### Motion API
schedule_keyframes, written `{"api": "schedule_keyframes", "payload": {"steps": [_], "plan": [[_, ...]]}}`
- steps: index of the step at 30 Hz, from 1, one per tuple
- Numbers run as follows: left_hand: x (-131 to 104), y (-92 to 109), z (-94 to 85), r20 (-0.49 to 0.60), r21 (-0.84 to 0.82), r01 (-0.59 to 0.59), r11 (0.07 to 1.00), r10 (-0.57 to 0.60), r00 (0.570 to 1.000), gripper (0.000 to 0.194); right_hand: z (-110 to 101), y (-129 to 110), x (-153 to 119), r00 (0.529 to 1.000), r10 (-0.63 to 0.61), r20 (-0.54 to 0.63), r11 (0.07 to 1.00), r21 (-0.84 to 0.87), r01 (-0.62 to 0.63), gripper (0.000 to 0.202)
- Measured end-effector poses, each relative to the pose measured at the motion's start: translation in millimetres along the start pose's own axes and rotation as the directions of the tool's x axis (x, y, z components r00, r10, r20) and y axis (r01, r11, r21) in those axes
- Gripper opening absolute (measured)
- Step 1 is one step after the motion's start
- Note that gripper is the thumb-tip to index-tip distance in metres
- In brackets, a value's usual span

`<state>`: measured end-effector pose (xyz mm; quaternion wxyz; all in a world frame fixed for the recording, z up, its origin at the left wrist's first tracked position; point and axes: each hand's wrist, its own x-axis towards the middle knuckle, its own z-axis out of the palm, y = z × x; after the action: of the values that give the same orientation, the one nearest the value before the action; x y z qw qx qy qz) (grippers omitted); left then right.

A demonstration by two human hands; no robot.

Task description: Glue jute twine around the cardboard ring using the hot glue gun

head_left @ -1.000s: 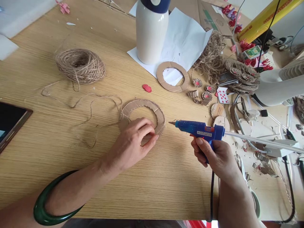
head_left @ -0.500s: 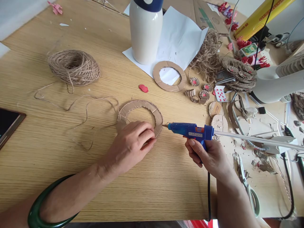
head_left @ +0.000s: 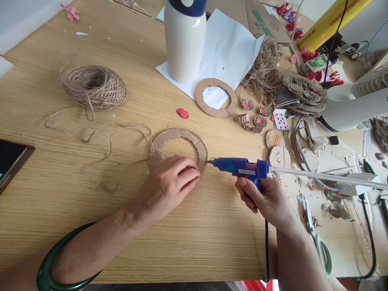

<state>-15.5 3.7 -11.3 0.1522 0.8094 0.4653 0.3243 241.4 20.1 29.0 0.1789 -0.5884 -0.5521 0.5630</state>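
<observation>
Our left fingers (head_left: 188, 174) pinch the brown cardboard ring (head_left: 202, 152) on the wooden counter (head_left: 151, 250); our right fingers (head_left: 249, 186) wrap the blue plastic glue gun (head_left: 235, 164), whose tip (head_left: 210, 161) could slip and burn us.

glue gun (head_left: 242, 166) at cardboard ring (head_left: 178, 134), twine ball (head_left: 95, 88)

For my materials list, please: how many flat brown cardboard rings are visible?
2: one ring beneath the bare left hand, another ring partly on the white paper sheet. The brown craft pile at right may hide others.
</observation>
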Motion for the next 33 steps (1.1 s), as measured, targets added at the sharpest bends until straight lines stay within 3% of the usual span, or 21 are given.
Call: {"api": "schedule_keyframes", "payload": {"steps": [33], "plan": [[0.9, 0.3, -0.3, 0.011, -0.045, -0.008, 0.999, 0.009, 1.0, 0.012, -1.2, 2.4, -0.4, 1.0, -0.004, -0.02, 0.999, 0.049, 0.005, 0.049]]}}
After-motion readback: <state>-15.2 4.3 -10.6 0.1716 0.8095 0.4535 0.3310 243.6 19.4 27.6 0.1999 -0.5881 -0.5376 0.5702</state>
